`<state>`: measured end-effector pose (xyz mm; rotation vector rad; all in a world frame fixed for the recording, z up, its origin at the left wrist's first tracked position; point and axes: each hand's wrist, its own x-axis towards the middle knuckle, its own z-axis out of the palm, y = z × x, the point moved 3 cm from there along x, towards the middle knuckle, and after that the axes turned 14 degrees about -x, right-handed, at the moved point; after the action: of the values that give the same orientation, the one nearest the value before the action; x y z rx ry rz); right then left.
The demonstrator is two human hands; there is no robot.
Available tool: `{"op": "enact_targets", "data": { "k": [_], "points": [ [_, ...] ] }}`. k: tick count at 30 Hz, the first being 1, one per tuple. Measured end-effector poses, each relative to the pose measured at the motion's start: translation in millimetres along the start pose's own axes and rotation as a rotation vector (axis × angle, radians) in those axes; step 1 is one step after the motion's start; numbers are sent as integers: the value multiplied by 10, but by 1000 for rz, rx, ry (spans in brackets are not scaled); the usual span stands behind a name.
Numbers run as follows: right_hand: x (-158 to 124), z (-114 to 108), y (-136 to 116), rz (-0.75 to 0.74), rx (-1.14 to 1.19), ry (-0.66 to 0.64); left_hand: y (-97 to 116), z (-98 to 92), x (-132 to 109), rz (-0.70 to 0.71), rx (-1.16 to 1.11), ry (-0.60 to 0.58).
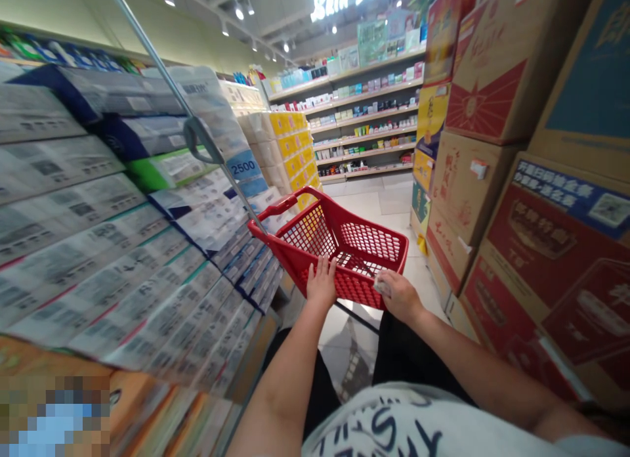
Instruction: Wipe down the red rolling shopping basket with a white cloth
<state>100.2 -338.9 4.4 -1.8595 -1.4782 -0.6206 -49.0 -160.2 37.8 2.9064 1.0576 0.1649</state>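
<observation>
A red plastic shopping basket cart (367,230) with a grid of holes in its walls stands in the aisle just ahead of me. My left hand (321,285) rests on its near rim, fingers stretched out and holding nothing. At the near right corner, my right hand (402,298) is closed around a small crumpled whitish thing (382,284), possibly paper or tissue. Whether the right fingers also touch the rim I cannot tell. From the cart's left corner rises a metal pole (157,60) with a grey loop. Inside the basket the dark bottom shows through thin bars.
Stacked packs of paper goods (93,214) line the left side, with yellow-and-white packs (290,148) beyond. Printed cartons (477,201) are piled high along the right. Shelves of small products (364,115) close off the far end. Pale tiled floor (388,201) runs between.
</observation>
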Motion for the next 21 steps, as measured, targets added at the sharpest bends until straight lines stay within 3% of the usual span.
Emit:
{"op": "enact_targets", "data": {
  "k": [6,12,18,21],
  "points": [
    [-110,110,-139,-96,-10,94,34,-60,76,-75,-4,-9],
    [-31,177,-227,-242,-10,110,330,48,-79,192,-63,-9],
    [-44,255,-310,-493,-253,65,429,69,-199,246,-92,-36],
    [-137,344,-315,-491,-325,7,423,22,-177,246,-109,-67]
  ]
}}
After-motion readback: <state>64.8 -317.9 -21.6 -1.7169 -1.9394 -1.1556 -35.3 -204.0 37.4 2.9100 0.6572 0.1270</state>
